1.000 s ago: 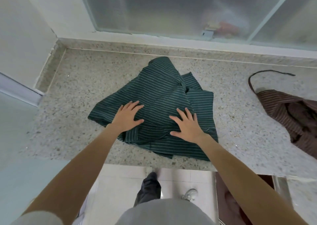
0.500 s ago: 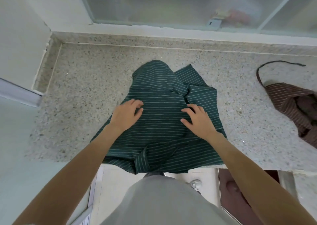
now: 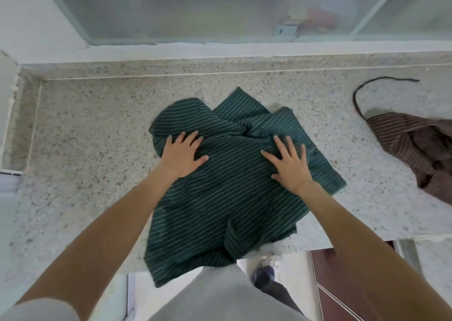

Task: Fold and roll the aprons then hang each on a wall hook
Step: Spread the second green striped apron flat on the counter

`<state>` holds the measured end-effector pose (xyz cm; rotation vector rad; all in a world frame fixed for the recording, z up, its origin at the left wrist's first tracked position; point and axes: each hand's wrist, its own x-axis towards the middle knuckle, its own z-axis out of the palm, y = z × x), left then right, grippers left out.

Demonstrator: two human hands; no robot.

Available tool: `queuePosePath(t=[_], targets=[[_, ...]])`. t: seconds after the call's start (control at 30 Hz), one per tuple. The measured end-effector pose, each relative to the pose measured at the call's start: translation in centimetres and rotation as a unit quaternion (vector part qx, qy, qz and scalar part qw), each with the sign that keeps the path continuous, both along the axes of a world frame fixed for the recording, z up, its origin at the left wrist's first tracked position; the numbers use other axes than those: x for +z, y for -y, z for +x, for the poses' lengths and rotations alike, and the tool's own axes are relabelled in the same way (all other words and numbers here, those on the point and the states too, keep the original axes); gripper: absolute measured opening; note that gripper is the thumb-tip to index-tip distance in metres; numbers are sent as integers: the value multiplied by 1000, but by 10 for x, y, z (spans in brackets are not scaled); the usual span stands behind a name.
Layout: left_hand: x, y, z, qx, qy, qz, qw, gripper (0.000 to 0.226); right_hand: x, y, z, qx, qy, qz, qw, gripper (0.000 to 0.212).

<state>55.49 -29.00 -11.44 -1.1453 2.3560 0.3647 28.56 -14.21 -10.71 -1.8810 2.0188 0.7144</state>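
Green apron (image 3: pixel 220 198): dark green cloth with thin pale stripes, lying rumpled on the speckled stone counter (image 3: pixel 85 137). Far end bunched into overlapping folds just beyond the fingertips; near end spread wider and hanging over the counter edge below the wrists. A raised crease runs between the two hands.

Left hand (image 3: pixel 183 154): palm down on the cloth, fingers straight and spread, grasping nothing, pressing the left part flat.

Right hand (image 3: pixel 291 164): palm down, fingers straight and fanned, grasping nothing, resting on the right part.

Brown apron (image 3: pixel 415 149): striped brown cloth, heaped, well to the right of the right fingers, its dark strap (image 3: pixel 362 88) looping away across the counter
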Motion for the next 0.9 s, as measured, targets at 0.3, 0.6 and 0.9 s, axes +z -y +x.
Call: queuePosePath(t=[0.3, 0.6, 0.9], targets=[[26, -41, 20, 94, -42, -95, 990, 54, 23, 36, 51, -54, 131, -270, 953, 38], [13, -9, -43, -307, -205, -6, 929, 65, -10, -67, 111, 105, 153, -78, 980, 79], [-12, -21, -64, -229, -56, -66, 970, 54, 4, -73, 16, 41, 15, -147, 988, 71]])
